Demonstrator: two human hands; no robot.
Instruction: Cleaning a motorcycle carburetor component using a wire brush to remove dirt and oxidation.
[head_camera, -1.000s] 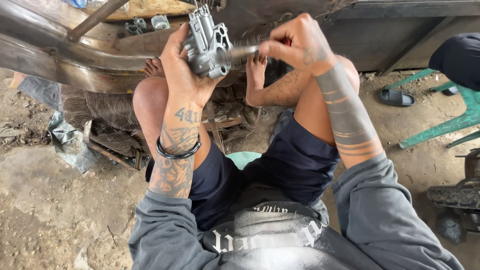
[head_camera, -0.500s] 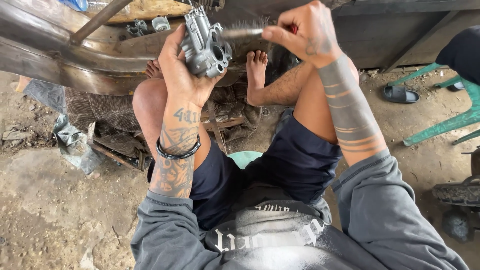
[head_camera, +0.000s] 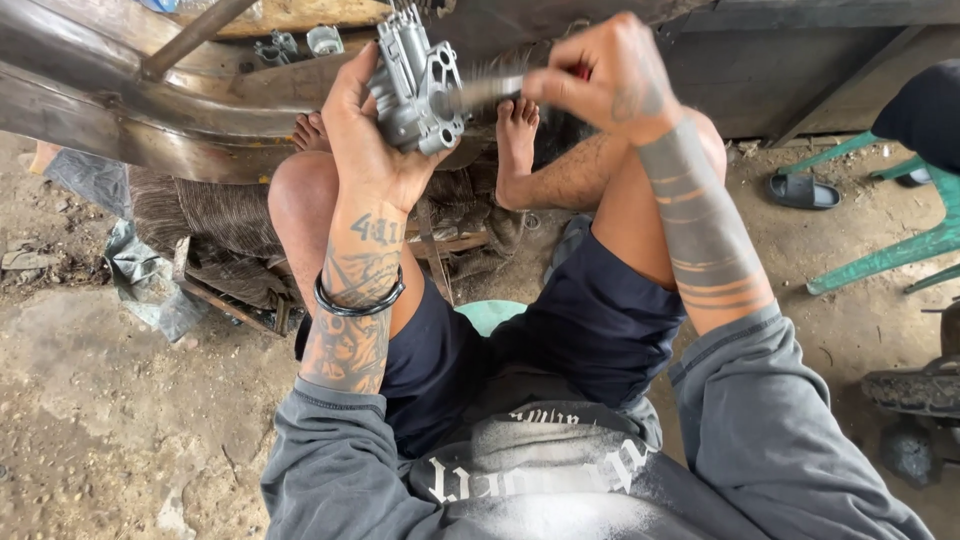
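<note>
Two bare hands raised in front of the seated person, both busy with one part; the left hand (head_camera: 372, 140) grips a grey cast-metal engine part (head_camera: 415, 90) from its left side, fingers wrapped behind it, palm under it, held above the left knee; the right hand (head_camera: 605, 75) is clenched around the handle of a small brush (head_camera: 480, 93), whose blurred bristle end meets the right face of the metal part; a black bracelet (head_camera: 358, 298) circles the left wrist; grey sleeves pushed back on both forearms. Behind the hands, a curved metal pipe (head_camera: 120, 90) runs across the upper left; bare feet rest on scrap wood below it; a dark sandal (head_camera: 800, 190) lies on the dirt floor beside a green plastic chair (head_camera: 890, 250), well apart to the right.
</note>
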